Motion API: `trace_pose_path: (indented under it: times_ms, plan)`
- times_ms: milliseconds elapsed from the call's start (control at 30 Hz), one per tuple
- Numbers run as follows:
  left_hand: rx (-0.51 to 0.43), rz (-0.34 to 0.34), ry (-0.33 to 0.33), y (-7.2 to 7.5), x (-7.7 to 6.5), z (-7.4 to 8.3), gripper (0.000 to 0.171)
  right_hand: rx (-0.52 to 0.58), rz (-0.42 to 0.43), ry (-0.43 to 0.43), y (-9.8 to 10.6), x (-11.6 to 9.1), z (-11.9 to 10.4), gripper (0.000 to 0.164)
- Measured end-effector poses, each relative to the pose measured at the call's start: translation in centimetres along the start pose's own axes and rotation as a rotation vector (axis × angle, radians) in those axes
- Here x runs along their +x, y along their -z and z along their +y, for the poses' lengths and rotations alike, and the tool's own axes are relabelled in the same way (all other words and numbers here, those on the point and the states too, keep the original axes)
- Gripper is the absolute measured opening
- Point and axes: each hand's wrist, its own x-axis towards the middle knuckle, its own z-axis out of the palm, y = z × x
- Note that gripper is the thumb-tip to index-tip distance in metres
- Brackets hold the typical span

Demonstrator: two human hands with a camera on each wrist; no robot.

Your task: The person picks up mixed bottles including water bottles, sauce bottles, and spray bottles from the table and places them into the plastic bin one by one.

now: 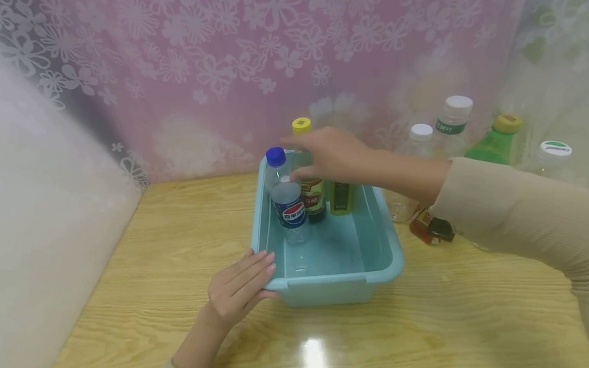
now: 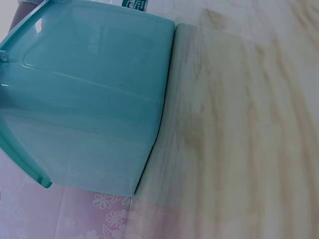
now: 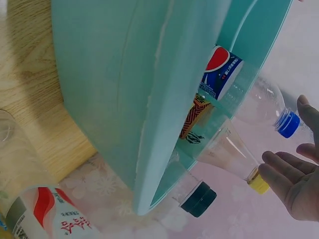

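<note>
A light-blue plastic basin (image 1: 325, 298) stands on the wooden table. My left hand (image 1: 240, 285) holds its near-left corner, fingers over the rim and thumb against the outer wall. Inside, a clear Pepsi bottle (image 1: 288, 200) with a blue cap leans at the left. Behind it is a bottle with a yellow cap (image 1: 301, 125), and to the right a bottle with a yellowish label (image 1: 341, 198), partly hidden by my arm. My right hand (image 1: 329, 155) hovers over these bottles. In the right wrist view its fingers (image 3: 281, 172) are spread near the blue and yellow caps, holding nothing.
Right of the basin stand several bottles: two white-capped clear ones (image 1: 421, 132) (image 1: 456, 112), a green one (image 1: 494, 143) and another clear one (image 1: 554, 152). A small dark-red bottle (image 1: 426, 226) lies below my right forearm. A flowered pink curtain (image 1: 206, 60) hangs behind the table.
</note>
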Motion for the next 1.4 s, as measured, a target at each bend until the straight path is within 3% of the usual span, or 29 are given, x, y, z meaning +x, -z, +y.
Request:
trace_pose_path:
  times_ms: [133, 467, 767, 967, 1200, 1400]
  plan:
    - [0.000, 0.000, 0.000, 0.0, 0.0, 0.0, 0.028, 0.012, 0.035, 0.021, 0.3, -1.0, 0.4, 0.073]
    - [-0.005, -0.008, 0.010, 0.0, -0.1, 0.0, 0.028, 0.000, 0.131, -0.017, 1.6, -3.5, 1.0, 0.073]
    - [-0.004, -0.002, 0.009, 0.1, 0.0, 0.0, 0.028, -0.126, 0.295, 0.166, 2.1, -5.5, 2.2, 0.070]
    - [-0.001, -0.001, -0.002, 0.0, 0.0, 0.0, 0.029, -0.242, 0.350, 0.176, 2.6, -7.1, 2.7, 0.072]
    - [0.023, 0.000, -0.024, 0.0, 0.0, -0.1, 0.029, -0.208, 0.510, 0.267, 2.5, -9.1, 3.6, 0.077]
    - [0.024, -0.004, -0.026, 0.1, 0.0, -0.1, 0.029, -0.234, 0.572, 0.287, 1.9, -10.4, 4.5, 0.076]
